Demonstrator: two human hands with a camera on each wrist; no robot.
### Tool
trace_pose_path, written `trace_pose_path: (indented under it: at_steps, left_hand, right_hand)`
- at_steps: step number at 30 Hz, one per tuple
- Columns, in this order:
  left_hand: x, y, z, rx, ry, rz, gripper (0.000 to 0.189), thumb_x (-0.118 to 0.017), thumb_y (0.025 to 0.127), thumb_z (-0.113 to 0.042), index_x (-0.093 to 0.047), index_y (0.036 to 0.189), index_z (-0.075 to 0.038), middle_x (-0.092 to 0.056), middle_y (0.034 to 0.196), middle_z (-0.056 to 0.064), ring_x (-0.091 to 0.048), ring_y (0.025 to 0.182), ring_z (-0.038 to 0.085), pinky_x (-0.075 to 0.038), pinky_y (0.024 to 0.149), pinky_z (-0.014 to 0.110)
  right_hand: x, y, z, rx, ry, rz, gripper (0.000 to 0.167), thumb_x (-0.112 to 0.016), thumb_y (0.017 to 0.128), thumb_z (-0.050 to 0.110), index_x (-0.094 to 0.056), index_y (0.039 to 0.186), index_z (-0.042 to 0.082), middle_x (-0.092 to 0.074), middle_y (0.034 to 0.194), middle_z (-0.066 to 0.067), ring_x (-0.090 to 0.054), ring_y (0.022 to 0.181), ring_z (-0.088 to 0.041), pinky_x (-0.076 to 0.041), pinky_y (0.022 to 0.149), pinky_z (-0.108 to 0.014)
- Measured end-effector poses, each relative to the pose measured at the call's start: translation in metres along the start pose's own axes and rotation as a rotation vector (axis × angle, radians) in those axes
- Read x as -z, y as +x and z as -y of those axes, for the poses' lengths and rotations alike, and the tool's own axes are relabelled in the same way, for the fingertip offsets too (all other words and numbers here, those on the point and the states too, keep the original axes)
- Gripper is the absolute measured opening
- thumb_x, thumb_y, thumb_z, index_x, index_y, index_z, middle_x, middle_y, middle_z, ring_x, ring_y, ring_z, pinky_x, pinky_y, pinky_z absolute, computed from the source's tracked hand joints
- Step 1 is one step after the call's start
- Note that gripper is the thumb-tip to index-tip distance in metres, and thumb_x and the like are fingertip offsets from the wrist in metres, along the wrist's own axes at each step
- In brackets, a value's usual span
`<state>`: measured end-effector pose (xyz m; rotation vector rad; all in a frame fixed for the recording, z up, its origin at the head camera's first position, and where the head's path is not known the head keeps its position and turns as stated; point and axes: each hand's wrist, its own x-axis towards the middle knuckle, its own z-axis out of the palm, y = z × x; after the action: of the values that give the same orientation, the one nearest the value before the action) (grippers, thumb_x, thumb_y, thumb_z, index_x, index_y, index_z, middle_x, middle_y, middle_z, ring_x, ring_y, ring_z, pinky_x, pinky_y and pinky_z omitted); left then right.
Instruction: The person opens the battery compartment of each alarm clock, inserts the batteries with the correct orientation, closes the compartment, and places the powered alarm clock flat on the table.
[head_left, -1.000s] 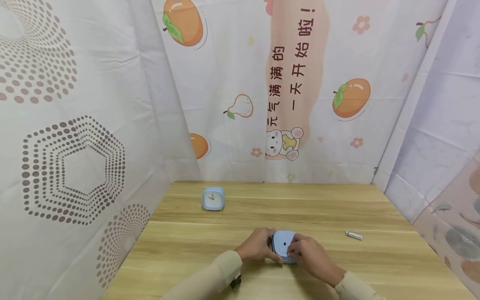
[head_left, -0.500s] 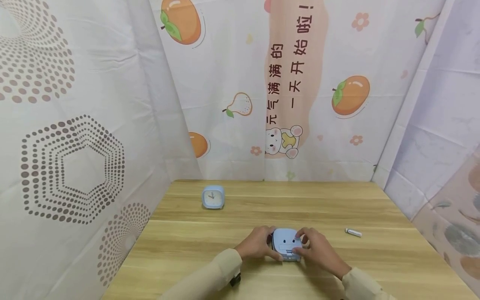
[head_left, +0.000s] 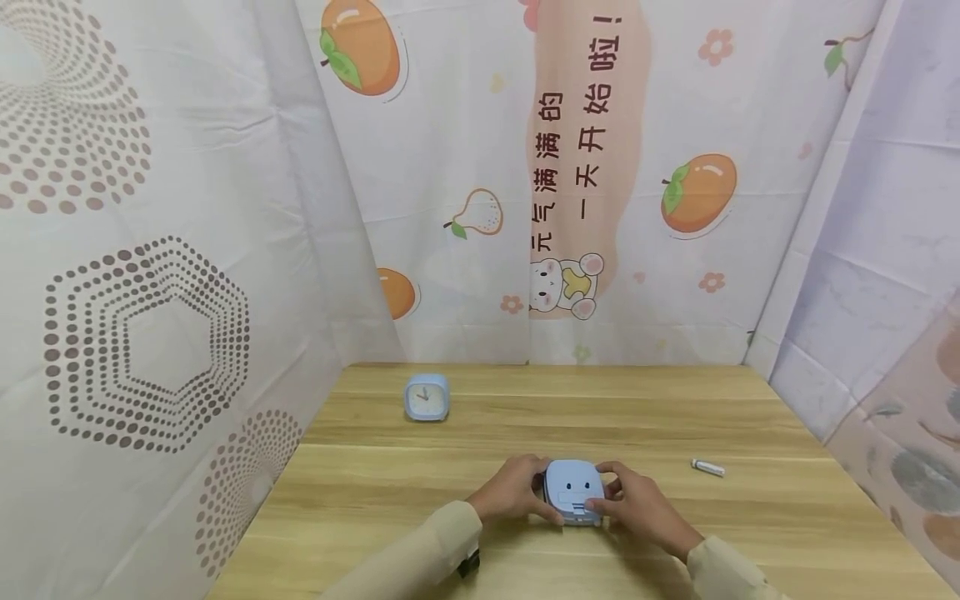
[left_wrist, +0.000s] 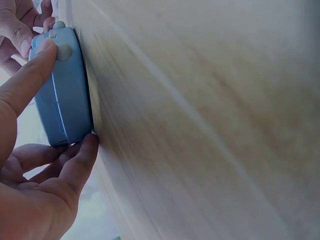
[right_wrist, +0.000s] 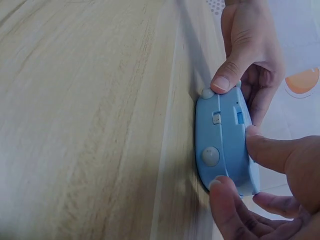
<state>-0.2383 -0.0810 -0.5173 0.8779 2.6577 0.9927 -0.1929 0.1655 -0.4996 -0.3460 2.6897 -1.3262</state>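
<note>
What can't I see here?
Underside of the blue device: head view, hidden by the table.
Any print on the white cylinder: head view, too small.
Numbers on the clock: head view, too small.
Part of the right hand: left wrist view, cut off by the left edge.

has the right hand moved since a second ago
Yes, slightly rightward: the right hand has drawn back from over the light blue case to its right side, a little nearer the unmoved white cylinder on the table.
</note>
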Motion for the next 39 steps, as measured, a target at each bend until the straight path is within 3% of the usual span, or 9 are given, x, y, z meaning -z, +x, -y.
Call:
trace_pose_path:
  at_steps: [3, 7, 11, 15, 19, 25, 30, 34, 39]
  left_hand:
    - [-0.001, -0.001, 0.001, 0.003, -0.015, -0.024, 0.081, -0.096, 0.068, -0.041, -0.064, 0.134, -0.006, -0.064, 0.104, -0.01, -0.056, 0.088, 0.002, -0.05, 0.08, 0.019]
    - [0.0, -0.002, -0.001, 0.032, -0.093, -0.075, 0.095, -0.096, 0.068, -0.038, -0.055, 0.147, -0.004, -0.061, 0.122, 0.0, -0.06, 0.095, 0.005, -0.052, 0.084, 0.02]
    - [0.002, -0.002, -0.007, 0.029, -0.167, -0.116, 0.096, -0.097, 0.069, -0.03, -0.052, 0.15, -0.005, -0.055, 0.129, 0.006, -0.062, 0.095, 0.008, -0.054, 0.083, 0.02]
    - [0.001, -0.002, -0.011, -0.027, -0.147, -0.151, 0.095, -0.098, 0.069, -0.026, -0.052, 0.15, -0.005, -0.057, 0.133, 0.012, -0.062, 0.095, 0.008, -0.054, 0.079, 0.018]
    - [0.0, -0.001, -0.013, -0.124, -0.143, -0.157, 0.094, -0.094, 0.07, -0.026, -0.051, 0.152, -0.009, -0.062, 0.134, 0.009, -0.061, 0.1, 0.005, -0.054, 0.078, 0.016]
    - [0.005, -0.003, -0.014, -0.211, -0.214, -0.136, 0.076, -0.08, 0.088, -0.026, -0.047, 0.155, -0.018, -0.06, 0.143, 0.004, -0.061, 0.111, 0.005, -0.054, 0.084, 0.019]
    - [0.008, -0.006, -0.008, -0.157, -0.324, -0.132, 0.058, -0.069, 0.1, -0.023, -0.049, 0.153, -0.009, -0.066, 0.132, 0.0, -0.061, 0.108, 0.006, -0.054, 0.089, 0.023]
    - [0.01, -0.007, -0.004, -0.106, -0.404, -0.12, 0.051, -0.073, 0.097, -0.024, -0.06, 0.144, -0.007, -0.07, 0.118, -0.004, -0.062, 0.101, 0.005, -0.054, 0.088, 0.025]
    - [0.009, -0.007, -0.001, -0.079, -0.444, -0.116, 0.045, -0.081, 0.09, -0.022, -0.069, 0.132, -0.013, -0.071, 0.105, -0.01, -0.064, 0.096, 0.005, -0.055, 0.084, 0.025]
  right_hand:
    - [0.0, 0.001, 0.0, 0.002, -0.004, -0.003, 0.07, -0.087, 0.083, 0.026, -0.055, 0.135, -0.006, -0.071, 0.098, -0.009, -0.067, 0.084, -0.019, -0.057, 0.069, -0.032]
    - [0.0, 0.002, 0.0, 0.017, 0.008, -0.027, 0.068, -0.087, 0.083, 0.024, -0.055, 0.135, -0.006, -0.072, 0.103, -0.012, -0.068, 0.087, -0.02, -0.057, 0.07, -0.031]
    - [0.001, 0.002, 0.003, 0.013, 0.033, -0.065, 0.067, -0.088, 0.082, 0.02, -0.056, 0.135, -0.005, -0.072, 0.108, -0.016, -0.069, 0.088, -0.021, -0.056, 0.07, -0.03]
    - [0.0, 0.001, 0.004, -0.008, 0.09, -0.084, 0.069, -0.089, 0.08, 0.014, -0.054, 0.136, -0.005, -0.071, 0.114, -0.024, -0.07, 0.09, -0.024, -0.057, 0.065, -0.03]
    - [-0.002, 0.001, 0.002, -0.015, 0.153, -0.076, 0.077, -0.09, 0.078, 0.01, -0.047, 0.141, -0.004, -0.068, 0.12, -0.03, -0.07, 0.088, -0.025, -0.058, 0.061, -0.033]
    - [-0.004, 0.004, -0.003, 0.019, 0.183, -0.049, 0.08, -0.088, 0.078, 0.005, -0.043, 0.144, -0.002, -0.067, 0.121, -0.031, -0.07, 0.08, -0.022, -0.059, 0.059, -0.035]
    - [-0.005, 0.005, -0.001, 0.042, 0.194, -0.044, 0.076, -0.086, 0.08, 0.002, -0.044, 0.143, -0.002, -0.067, 0.122, -0.031, -0.069, 0.077, -0.023, -0.059, 0.058, -0.036]
    - [-0.004, 0.005, 0.002, 0.037, 0.193, -0.032, 0.078, -0.087, 0.081, 0.006, -0.044, 0.145, -0.003, -0.066, 0.125, -0.03, -0.067, 0.08, -0.023, -0.059, 0.061, -0.034]
    - [-0.005, 0.008, 0.007, -0.007, 0.183, -0.002, 0.084, -0.087, 0.084, 0.028, -0.043, 0.151, 0.002, -0.061, 0.129, -0.024, -0.065, 0.09, -0.023, -0.059, 0.07, -0.035]
